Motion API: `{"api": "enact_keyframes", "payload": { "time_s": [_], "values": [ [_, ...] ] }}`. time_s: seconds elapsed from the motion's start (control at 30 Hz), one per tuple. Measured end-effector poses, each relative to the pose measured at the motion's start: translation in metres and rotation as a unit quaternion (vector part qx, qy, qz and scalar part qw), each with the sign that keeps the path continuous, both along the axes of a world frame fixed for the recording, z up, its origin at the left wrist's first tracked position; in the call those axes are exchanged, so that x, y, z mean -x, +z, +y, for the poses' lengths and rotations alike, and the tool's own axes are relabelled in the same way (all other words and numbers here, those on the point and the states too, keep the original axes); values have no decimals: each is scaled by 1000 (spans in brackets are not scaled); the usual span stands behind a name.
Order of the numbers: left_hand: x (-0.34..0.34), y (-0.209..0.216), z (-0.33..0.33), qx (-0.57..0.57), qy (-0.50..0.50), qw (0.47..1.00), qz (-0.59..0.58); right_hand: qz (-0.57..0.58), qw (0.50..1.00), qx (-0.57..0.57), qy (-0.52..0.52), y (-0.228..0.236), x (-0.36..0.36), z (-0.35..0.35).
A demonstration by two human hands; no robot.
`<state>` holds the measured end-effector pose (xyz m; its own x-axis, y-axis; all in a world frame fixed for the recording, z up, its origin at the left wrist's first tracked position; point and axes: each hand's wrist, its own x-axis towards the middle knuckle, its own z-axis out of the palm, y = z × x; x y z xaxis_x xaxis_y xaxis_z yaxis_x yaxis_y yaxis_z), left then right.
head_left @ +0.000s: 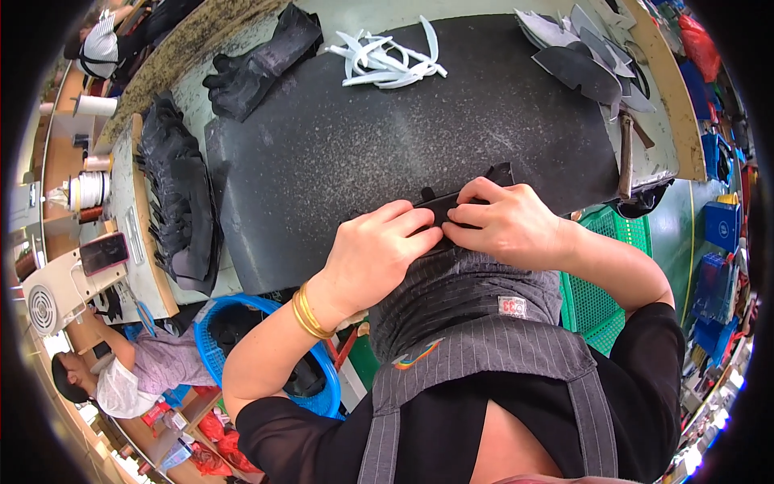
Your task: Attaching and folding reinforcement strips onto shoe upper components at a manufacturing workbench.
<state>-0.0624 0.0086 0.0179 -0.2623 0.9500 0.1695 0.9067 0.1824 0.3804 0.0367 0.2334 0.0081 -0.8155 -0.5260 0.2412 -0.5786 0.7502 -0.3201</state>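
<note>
My left hand (379, 248) and my right hand (509, 223) meet at the near edge of a black mat (403, 141). Bent fingers of both hands pinch a dark, flat piece of leather-like material (439, 206), with a narrow tab of it sticking up beside my right hand. Much of the piece is hidden under the fingers, so its full shape cannot be made out. On the far part of the mat lies a loose heap of curved white strips (389, 63).
Black stacked pieces (179, 194) line the left side, with more (262, 68) beyond. Grey and black cut pieces (576, 68) lie far right, near a hammer (626, 157). A blue basket (206, 335) and green crate (601, 302) flank me. Another person (165, 363) sits at left.
</note>
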Motion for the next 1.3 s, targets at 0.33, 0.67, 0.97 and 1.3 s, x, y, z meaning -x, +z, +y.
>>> {"api": "enact_keyframes", "payload": {
  "time_s": [0.33,0.67,0.97,1.3],
  "values": [
    [-67,-12,15,13,79,983,167,63,995,5,-72,-6,-29,-5],
    [-86,-42,45,-59,132,973,182,-266,769,357,-458,13,-28,10],
    [-80,-42,42,-115,130,978,113,-385,735,454,-326,-3,-15,29],
    [-83,-51,44,-108,121,976,143,-301,839,262,-369,-6,4,20]
  ]
}}
